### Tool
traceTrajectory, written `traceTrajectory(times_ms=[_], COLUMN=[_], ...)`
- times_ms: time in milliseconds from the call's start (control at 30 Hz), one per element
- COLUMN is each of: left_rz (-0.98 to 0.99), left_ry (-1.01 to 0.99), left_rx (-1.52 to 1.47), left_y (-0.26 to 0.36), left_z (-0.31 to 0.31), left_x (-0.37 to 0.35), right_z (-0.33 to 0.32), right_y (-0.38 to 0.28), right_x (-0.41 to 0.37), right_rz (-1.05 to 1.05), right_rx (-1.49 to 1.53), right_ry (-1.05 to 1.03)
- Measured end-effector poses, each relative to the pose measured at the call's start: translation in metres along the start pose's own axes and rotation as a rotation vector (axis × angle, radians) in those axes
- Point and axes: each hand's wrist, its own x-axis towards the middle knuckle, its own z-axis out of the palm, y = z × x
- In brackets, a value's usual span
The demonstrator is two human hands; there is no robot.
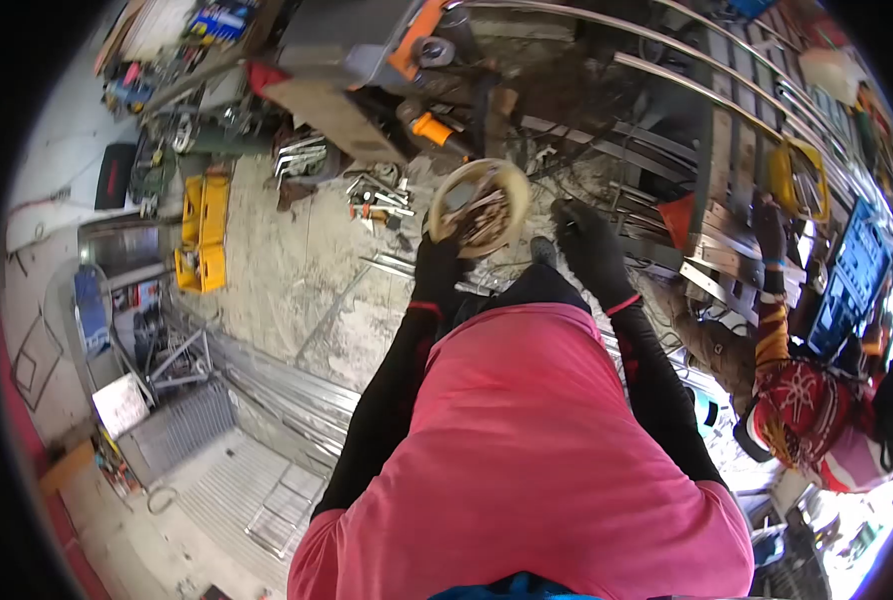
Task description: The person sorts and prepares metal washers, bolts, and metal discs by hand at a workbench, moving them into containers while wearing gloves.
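Scuffed, pale floor [277, 260] with yellow bins [208, 236], metal tools [385, 200] and long metal bars [302, 405].

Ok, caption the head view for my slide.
Left hand at a loaded bucket, right hand apart, over a cluttered workshop floor.

A round, cream-coloured bucket [520, 192], its open mouth facing up, is gripped at its near-left rim by the left hand [443, 262]. Jumbled, rusty-brown elongated pieces [487, 217] lie inside.

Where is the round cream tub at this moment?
In the head view, the round cream tub is in the upper middle, with the left hand at its lower-left edge and an orange-bodied tool just above it.
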Motion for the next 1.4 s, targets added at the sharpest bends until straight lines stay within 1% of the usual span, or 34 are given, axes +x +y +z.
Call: traceTrajectory(times_ms=[67,100,133,167,200,233,300,333,367,433,467,533,567,633,667,733,767,800,833,867,900,967,1000,1033,1067,1100,1133,1200,1233,1300,1333,1367,1400], left_rz=[0.020,0.031,0.033,0.043,0.055,0.057,0.154,0.261,0.260,0.217,0.216,0.113,0.114,0.236,0.246,0.346,0.424,0.502,0.213,0.124,0.072,-0.024,-0.070,0.135,0.354,0.376,0.398,-0.117,-0.110,-0.114,-0.141,-0.144,-0.157], left_ry=[-0.021,-0.032,-0.038,-0.059,-0.081,-0.095,-0.133,-0.109,-0.118,-0.136,-0.143,-0.157,-0.159,-0.087,-0.099,-0.095,-0.135,-0.174,-0.176,-0.224,-0.242,-0.275,-0.245,-0.359,-0.447,-0.460,-0.473,-0.256,-0.262,-0.250,-0.247,-0.254,-0.320], left_rx=[0.102,0.151,0.145,0.252,0.359,0.359,0.445,0.580,0.580,0.566,0.565,0.575,0.577,0.832,0.833,0.823,0.834,0.843,0.593,0.540,0.508,0.390,0.385,0.491,0.578,0.595,0.610,0.404,0.410,0.471,0.473,0.478,0.438], left_y=[0.025,0.030,0.030,0.032,0.032,0.031,0.027,0.018,0.007,0.011,0.015,0.021,0.016,-0.003,-0.009,-0.017,-0.034,-0.050,-0.045,-0.054,-0.054,-0.046,-0.043,-0.078,-0.112,-0.099,-0.085,-0.039,-0.036,-0.032,-0.029,-0.030,-0.032], left_z=[0.018,0.025,0.029,0.034,0.039,0.044,0.052,0.053,0.053,0.062,0.067,0.072,0.074,0.076,0.076,0.080,0.072,0.064,0.070,0.068,0.069,0.071,0.075,0.054,0.033,0.042,0.052,0.083,0.088,0.091,0.096,0.098,0.098], left_x=[-0.007,-0.006,-0.003,-0.001,0.002,0.003,0.004,0.013,0.017,0.012,0.010,0.006,0.007,0.018,0.022,0.024,0.034,0.043,0.036,0.040,0.036,0.021,0.015,0.036,0.057,0.047,0.037,0.000,0.002,0.000,-0.001,-0.001,0.002], right_z=[-0.010,-0.011,-0.012,-0.014,-0.015,-0.016,-0.017,-0.012,-0.010,-0.009,-0.008,-0.002,0.003,0.011,0.022,0.031,0.030,0.032,0.045,0.037,0.069,0.086,0.079,0.078,0.076,0.074,0.072,0.065,0.061,0.059,0.070,0.080,0.082], right_y=[-0.017,-0.021,-0.024,-0.026,-0.026,-0.026,-0.027,-0.012,0.002,0.019,0.028,0.036,0.039,0.041,0.058,0.065,0.069,0.080,0.108,0.092,0.138,0.168,0.146,0.146,0.148,0.150,0.151,0.153,0.154,0.158,0.173,0.188,0.191], right_x=[0.004,0.008,0.011,0.015,0.018,0.021,0.029,0.031,0.035,0.041,0.044,0.046,0.044,0.040,0.042,0.037,0.037,0.033,0.035,0.030,0.034,0.031,0.022,0.016,0.013,0.011,0.010,0.010,0.014,0.015,0.017,0.021,0.020], right_rz=[-0.015,-0.016,-0.151,-0.284,-0.312,-0.306,-0.376,-0.366,-0.358,-0.446,-0.440,-0.542,-0.541,-0.596,-0.584,-0.447,-0.414,-0.529,-0.535,-0.446,-0.458,-0.387,-0.288,-0.272,-0.383,-0.497,-0.490,-0.350,-0.349,-0.449,-0.442,-0.378,-0.340], right_rx=[-0.166,-0.173,-0.190,-0.209,-0.317,-0.326,-0.512,-0.577,-0.581,-0.691,-0.694,-0.602,-0.603,-0.563,-0.530,-0.382,-0.513,-0.510,-0.507,-0.689,-0.589,-0.665,-0.833,-0.842,-0.689,-0.536,-0.541,-0.567,-0.568,-0.632,-0.628,-0.688,-0.719], right_ry=[0.128,0.125,0.133,0.144,0.079,0.088,-0.117,-0.145,-0.142,-0.161,-0.160,-0.153,-0.151,-0.233,-0.226,-0.310,-0.405,-0.337,-0.321,-0.372,-0.333,-0.312,-0.329,-0.301,-0.238,-0.176,-0.156,-0.287,-0.276,-0.320,-0.315,-0.319,-0.317])
